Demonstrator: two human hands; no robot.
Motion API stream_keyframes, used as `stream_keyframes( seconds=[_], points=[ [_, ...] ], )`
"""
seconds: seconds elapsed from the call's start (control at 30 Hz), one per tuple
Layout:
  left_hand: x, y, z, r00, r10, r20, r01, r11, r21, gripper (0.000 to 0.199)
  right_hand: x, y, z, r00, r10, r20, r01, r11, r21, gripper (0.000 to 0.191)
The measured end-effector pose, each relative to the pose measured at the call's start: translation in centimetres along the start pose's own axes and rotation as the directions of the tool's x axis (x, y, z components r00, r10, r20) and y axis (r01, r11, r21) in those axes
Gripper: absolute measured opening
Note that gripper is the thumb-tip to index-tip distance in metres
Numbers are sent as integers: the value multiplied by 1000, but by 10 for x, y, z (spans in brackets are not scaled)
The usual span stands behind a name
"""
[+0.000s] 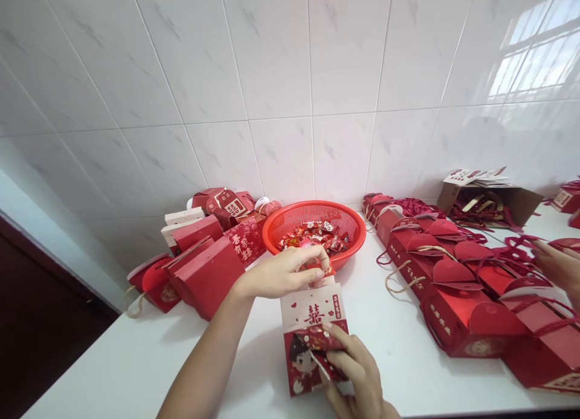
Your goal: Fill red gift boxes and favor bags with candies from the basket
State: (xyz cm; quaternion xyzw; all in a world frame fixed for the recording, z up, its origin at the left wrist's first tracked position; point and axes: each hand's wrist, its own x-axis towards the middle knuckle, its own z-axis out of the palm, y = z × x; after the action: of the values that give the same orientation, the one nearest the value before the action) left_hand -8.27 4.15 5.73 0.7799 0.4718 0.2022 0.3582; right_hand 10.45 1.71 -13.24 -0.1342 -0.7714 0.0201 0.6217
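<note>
A gift box (317, 310), white above and red below with a cartoon figure, is on the white table in front of me. My left hand (290, 271) is above its far end, fingers curled in a pinch on a small red wrapped candy (327, 270). Over the box's near half, my right hand (357, 367) is closed round a red printed packet (319, 340) with a pale edge. Its fingers partly cover the packet and the box. Just beyond my left hand is a red plastic basket (357, 222) with many wrapped candies (312, 231).
Folded red gift boxes (212, 280) crowd the left. Rows of closed red boxes with cord handles (457, 310) fill the right. Behind them is an open cardboard box (521, 204) with ribbons. Another person's hand (559, 265) touches boxes at the far right. A tiled wall (285, 153) bounds the table.
</note>
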Motion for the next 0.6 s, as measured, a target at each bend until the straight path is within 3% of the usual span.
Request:
stream_keyframes(
  seconds=[0.13, 0.27, 0.43, 0.53, 0.6],
  points=[
    [-5, 15, 8, 997, 42, -58, -25, 966, 257, 13, 32, 5, 11, 987, 63, 150, -72, 996, 53, 32],
    [-8, 12, 8, 990, 23, -138, 26, 941, 338, 16, 55, 13, 5, 939, 106, 326, -183, 959, 217, 30],
    [-5, -2, -4, 982, -41, -185, 77, 978, 191, 22, 90, 29, -32, 882, 233, 410, -418, 787, 454, 31],
    [-1, -10, -8, 986, -39, -161, 50, 997, 62, 17, 128, 45, -45, 874, 334, 353, -484, 668, 565, 25],
    [2, -12, -8, 987, -41, -152, 44, 999, 15, 12, 159, 56, -42, 889, 368, 273, -451, 601, 659, 26]
  ],
)
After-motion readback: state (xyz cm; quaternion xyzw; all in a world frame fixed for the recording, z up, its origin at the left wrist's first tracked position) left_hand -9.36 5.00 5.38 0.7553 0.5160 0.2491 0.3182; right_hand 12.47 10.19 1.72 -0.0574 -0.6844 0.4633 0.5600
